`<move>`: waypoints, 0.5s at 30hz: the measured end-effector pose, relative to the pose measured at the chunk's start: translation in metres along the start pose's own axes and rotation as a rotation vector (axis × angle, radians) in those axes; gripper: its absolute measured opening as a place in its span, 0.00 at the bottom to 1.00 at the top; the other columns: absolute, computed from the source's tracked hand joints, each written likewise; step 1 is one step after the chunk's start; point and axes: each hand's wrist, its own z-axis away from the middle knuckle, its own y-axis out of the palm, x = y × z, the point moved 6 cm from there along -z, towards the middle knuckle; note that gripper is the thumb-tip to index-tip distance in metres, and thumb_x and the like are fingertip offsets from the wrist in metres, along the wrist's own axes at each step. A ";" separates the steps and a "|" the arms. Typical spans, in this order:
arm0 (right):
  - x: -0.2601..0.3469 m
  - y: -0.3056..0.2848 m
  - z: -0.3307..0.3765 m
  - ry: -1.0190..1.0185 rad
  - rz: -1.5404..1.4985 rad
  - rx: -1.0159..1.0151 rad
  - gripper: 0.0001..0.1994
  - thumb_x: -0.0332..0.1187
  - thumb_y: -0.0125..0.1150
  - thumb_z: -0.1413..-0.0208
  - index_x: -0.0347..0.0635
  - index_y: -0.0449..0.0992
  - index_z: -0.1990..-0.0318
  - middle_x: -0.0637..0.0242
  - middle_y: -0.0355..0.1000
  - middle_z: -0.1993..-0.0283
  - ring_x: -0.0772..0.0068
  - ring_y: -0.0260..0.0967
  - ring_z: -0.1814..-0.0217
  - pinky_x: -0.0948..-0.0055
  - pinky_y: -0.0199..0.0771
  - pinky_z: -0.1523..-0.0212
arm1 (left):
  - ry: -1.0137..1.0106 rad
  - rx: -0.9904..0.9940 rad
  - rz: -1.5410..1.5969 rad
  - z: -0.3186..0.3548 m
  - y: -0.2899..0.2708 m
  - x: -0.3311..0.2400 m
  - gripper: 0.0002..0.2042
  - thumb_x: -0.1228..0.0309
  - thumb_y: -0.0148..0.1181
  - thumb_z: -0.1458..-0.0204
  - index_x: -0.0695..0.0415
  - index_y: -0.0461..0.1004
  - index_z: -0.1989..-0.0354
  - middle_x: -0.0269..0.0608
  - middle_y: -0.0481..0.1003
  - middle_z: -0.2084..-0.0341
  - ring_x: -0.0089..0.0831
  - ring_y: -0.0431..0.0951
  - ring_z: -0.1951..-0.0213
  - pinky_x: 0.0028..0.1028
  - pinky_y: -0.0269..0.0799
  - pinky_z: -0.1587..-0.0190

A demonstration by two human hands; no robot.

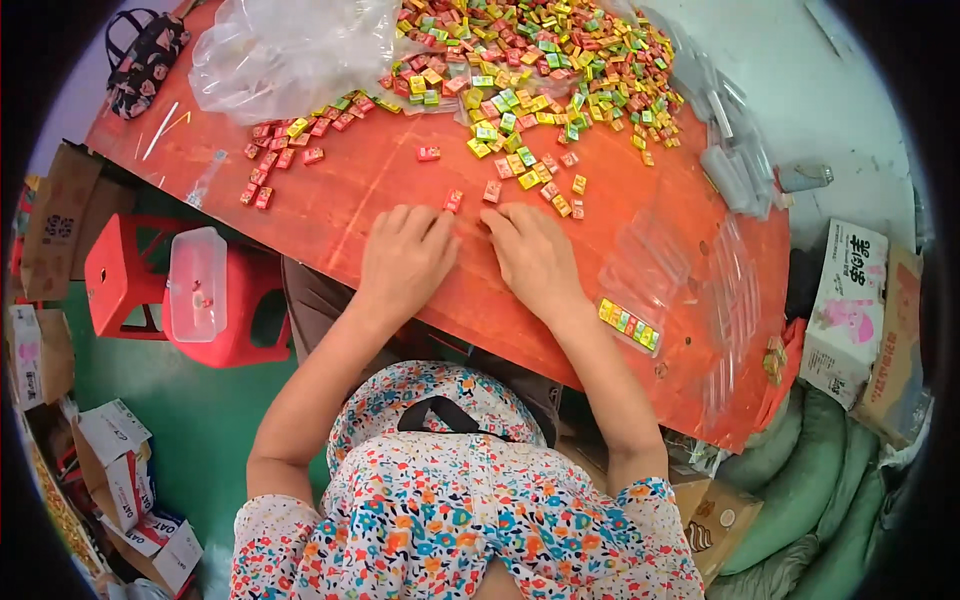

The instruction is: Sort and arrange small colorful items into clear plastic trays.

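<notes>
My left hand [405, 260] lies palm down on the orange-red table [340, 190], its fingertips touching a small red wrapped candy [453, 201]. My right hand [532, 255] lies beside it, fingers curled on the table just below another red candy [491, 191]. Whether either hand grips a candy is hidden by the fingers. A big heap of red, yellow and green wrapped candies [530, 60] covers the far middle of the table. A row of red candies [275, 160] lies to the left.
A crumpled clear plastic bag [285, 50] sits at the far left of the heap. Clear narrow trays [735, 170] lie on the right; one [628, 325] holds a row of candies. A red stool with a clear box [197, 285] stands left. Cardboard boxes and green sacks surround the table.
</notes>
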 end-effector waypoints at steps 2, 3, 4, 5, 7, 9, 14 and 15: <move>0.002 -0.003 0.010 0.025 0.013 0.018 0.13 0.26 0.62 0.48 0.39 0.77 0.54 0.59 0.73 0.54 0.56 0.72 0.55 0.61 0.74 0.55 | -0.037 0.002 -0.019 -0.003 -0.004 0.009 0.11 0.68 0.64 0.51 0.58 0.76 0.60 0.39 0.71 0.66 0.37 0.72 0.59 0.36 0.68 0.57; 0.003 -0.007 0.015 0.046 0.007 0.024 0.13 0.27 0.63 0.48 0.39 0.77 0.54 0.59 0.73 0.55 0.56 0.73 0.54 0.61 0.74 0.55 | -0.074 0.007 -0.046 -0.003 -0.006 0.015 0.11 0.69 0.64 0.51 0.58 0.76 0.60 0.39 0.70 0.67 0.37 0.72 0.59 0.36 0.68 0.57; 0.003 -0.011 0.021 0.068 0.001 0.029 0.14 0.27 0.64 0.49 0.39 0.77 0.53 0.59 0.73 0.55 0.56 0.73 0.54 0.62 0.75 0.55 | -0.085 -0.022 -0.058 -0.004 -0.007 0.022 0.11 0.71 0.62 0.51 0.58 0.76 0.59 0.39 0.72 0.64 0.37 0.73 0.58 0.37 0.68 0.56; 0.006 -0.016 0.026 0.069 0.002 0.032 0.14 0.27 0.64 0.49 0.39 0.77 0.53 0.59 0.73 0.55 0.56 0.73 0.54 0.62 0.75 0.55 | -0.086 -0.022 -0.054 -0.005 -0.008 0.027 0.11 0.71 0.62 0.51 0.58 0.76 0.59 0.39 0.72 0.64 0.37 0.73 0.58 0.37 0.68 0.56; 0.002 -0.021 0.033 0.145 -0.093 0.097 0.14 0.29 0.66 0.48 0.39 0.77 0.52 0.58 0.73 0.56 0.54 0.73 0.53 0.61 0.75 0.55 | -0.132 -0.072 -0.113 -0.010 -0.011 0.033 0.13 0.72 0.62 0.53 0.58 0.76 0.57 0.40 0.72 0.60 0.37 0.73 0.56 0.37 0.68 0.55; -0.007 -0.029 0.034 0.150 -0.098 0.051 0.13 0.30 0.66 0.48 0.39 0.77 0.54 0.58 0.73 0.57 0.55 0.73 0.54 0.61 0.75 0.55 | -0.127 -0.074 -0.113 -0.019 -0.011 0.027 0.15 0.73 0.60 0.53 0.58 0.76 0.55 0.41 0.73 0.57 0.37 0.73 0.54 0.37 0.67 0.53; -0.049 -0.040 0.007 0.186 0.013 -0.059 0.16 0.32 0.64 0.45 0.38 0.75 0.50 0.54 0.74 0.50 0.49 0.72 0.49 0.56 0.73 0.49 | -0.029 0.123 0.060 -0.054 0.022 0.008 0.19 0.76 0.57 0.48 0.58 0.72 0.45 0.44 0.73 0.52 0.43 0.71 0.48 0.40 0.67 0.46; -0.057 -0.036 0.000 0.189 0.018 -0.064 0.16 0.32 0.64 0.45 0.38 0.75 0.50 0.54 0.74 0.50 0.49 0.72 0.49 0.56 0.73 0.49 | -0.050 0.169 0.105 -0.063 0.032 0.007 0.20 0.76 0.56 0.47 0.59 0.71 0.43 0.47 0.72 0.48 0.45 0.71 0.46 0.41 0.66 0.43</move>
